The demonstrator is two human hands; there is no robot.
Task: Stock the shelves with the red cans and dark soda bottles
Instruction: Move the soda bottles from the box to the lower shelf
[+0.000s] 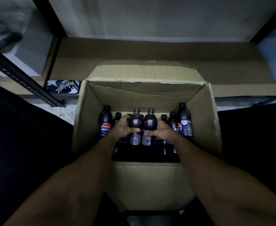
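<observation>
Open cardboard box (91,121) of dark soda bottles, left hand (121,128) gripping left raised bottle (135,123), right hand (164,132) gripping right raised bottle (149,124), bottles touching.

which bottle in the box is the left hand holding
The left centre bottle, raised above the other bottles together with the right centre bottle. The left hand curls round its label; the right hand grips the right one.

Bottles (184,121) upright in the box (143,181), phone (62,86) left of it, shelf (150,49) behind.
</observation>
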